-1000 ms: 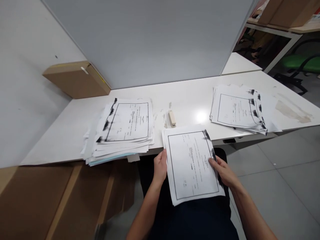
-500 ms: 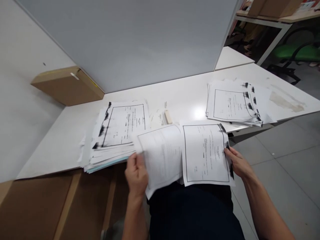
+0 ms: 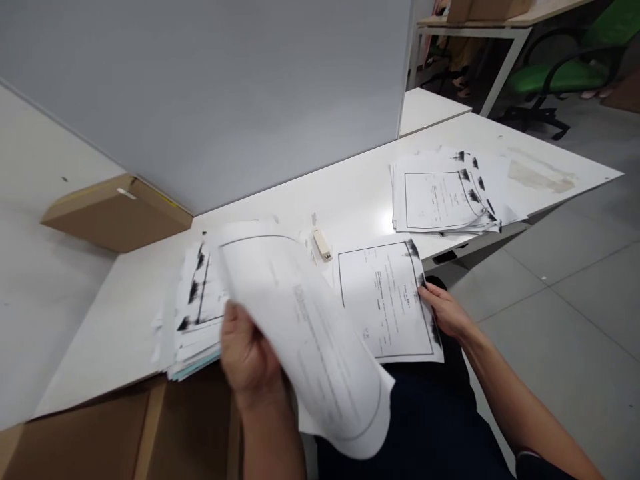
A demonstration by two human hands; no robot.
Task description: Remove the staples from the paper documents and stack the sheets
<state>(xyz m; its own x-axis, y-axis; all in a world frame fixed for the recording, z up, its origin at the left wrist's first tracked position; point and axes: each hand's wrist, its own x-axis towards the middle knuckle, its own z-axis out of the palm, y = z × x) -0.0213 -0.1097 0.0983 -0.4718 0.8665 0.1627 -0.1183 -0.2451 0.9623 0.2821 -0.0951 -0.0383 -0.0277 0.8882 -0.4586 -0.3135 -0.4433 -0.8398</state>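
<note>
My left hand (image 3: 247, 353) is closed on the edge of a printed sheet (image 3: 305, 333), which curls up, blurred, over the left stack of papers (image 3: 193, 313). My right hand (image 3: 447, 312) grips the right edge of a second set of bordered sheets (image 3: 387, 300) that rests on my lap and the desk's front edge. A small cream stapler (image 3: 322, 244) lies on the white desk (image 3: 360, 193) just behind those sheets.
Another stack of printed papers (image 3: 440, 197) lies at the desk's right. A grey partition (image 3: 225, 87) backs the desk, with a cardboard box (image 3: 115, 212) at its left. Brown cardboard (image 3: 100, 433) stands under the desk. A green chair (image 3: 565, 77) is far right.
My left hand has peeled the top sheet off the held set and swung it left and up over the left stack. My right hand kept hold of the other sheets.
</note>
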